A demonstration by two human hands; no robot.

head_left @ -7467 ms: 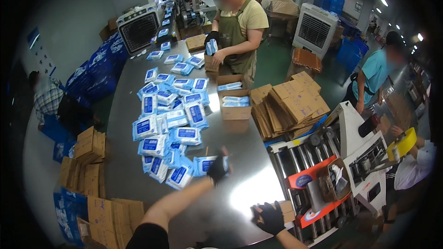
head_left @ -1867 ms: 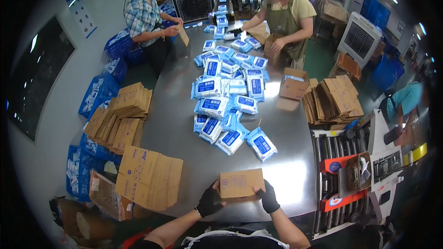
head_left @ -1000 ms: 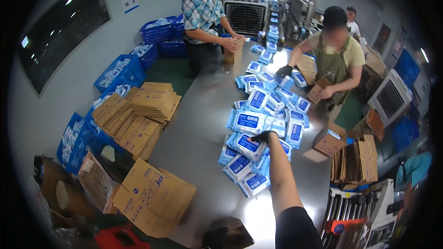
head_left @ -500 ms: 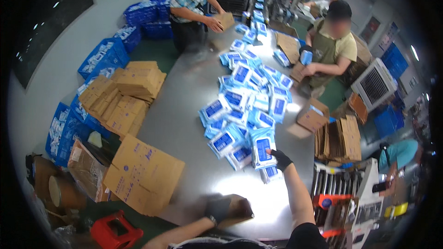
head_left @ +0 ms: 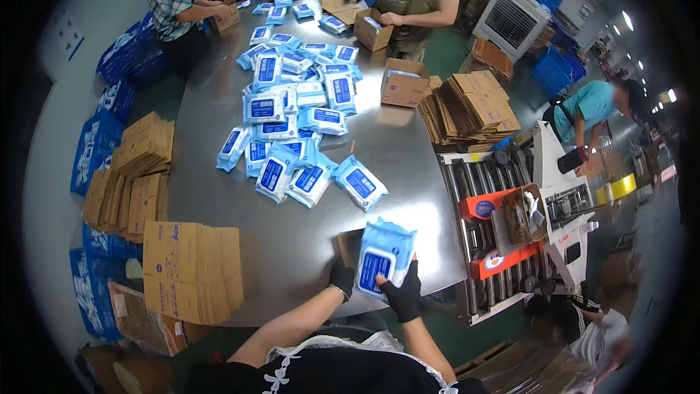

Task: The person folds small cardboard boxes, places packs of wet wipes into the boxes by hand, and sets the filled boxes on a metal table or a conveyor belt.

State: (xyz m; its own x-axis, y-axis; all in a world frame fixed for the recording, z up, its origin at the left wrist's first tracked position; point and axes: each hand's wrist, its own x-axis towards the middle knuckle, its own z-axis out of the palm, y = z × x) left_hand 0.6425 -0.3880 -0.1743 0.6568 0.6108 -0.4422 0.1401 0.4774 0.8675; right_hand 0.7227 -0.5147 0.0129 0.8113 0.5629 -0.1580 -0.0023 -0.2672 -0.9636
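In a black fingerless glove, my right hand (head_left: 403,293) grips a light-blue and white pack of wet wipes (head_left: 376,271), its thumb across the front; another pack seems to lie behind it. My left hand (head_left: 341,277), gloved alike, is closed on the side of a small cardboard box (head_left: 348,245) at the table's near edge. The packs hide most of this box and of the left fingers. Beyond my hands a single pack (head_left: 361,183) lies apart, next to a large heap of the same packs (head_left: 292,117).
Stacked flat cartons (head_left: 193,270) stand left of the metal table (head_left: 211,233), with blue crates (head_left: 95,149) behind. An open carton (head_left: 405,84) sits at the right edge, near a roller conveyor (head_left: 488,226). Across the table a co-worker (head_left: 415,7) handles a box; another person (head_left: 175,7) stands far left.
My right hand has lifted a wipes pack off the heap and brought it back beside my left hand and the box. The view has turned, shifting the table left.
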